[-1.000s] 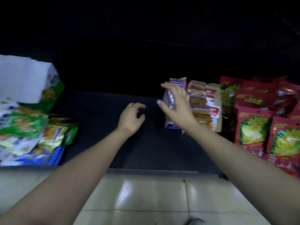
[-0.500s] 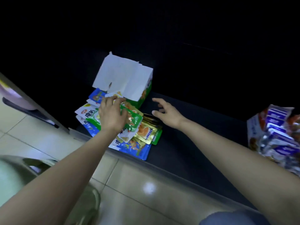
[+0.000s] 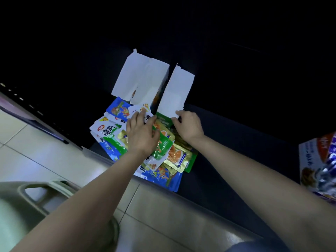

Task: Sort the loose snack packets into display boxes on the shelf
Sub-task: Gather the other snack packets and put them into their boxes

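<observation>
Though dimly lit, shows blue, green and gold foil snack packets (image 3: 109,137) heaped on dark shelf (image 3: 227,142) before torn-open cardboard display box (image 3: 141,77). Presses left hand (image 3: 142,136) on heap, fingers nearly straight; pinches box's white cardboard flap (image 3: 175,91) with curled fingers of right hand (image 3: 189,127). Cannot see inside box.

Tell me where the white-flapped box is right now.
Head view, just left of centre: the box stands on the dark shelf right behind the packet pile, and the right hand holds its right flap.
</observation>
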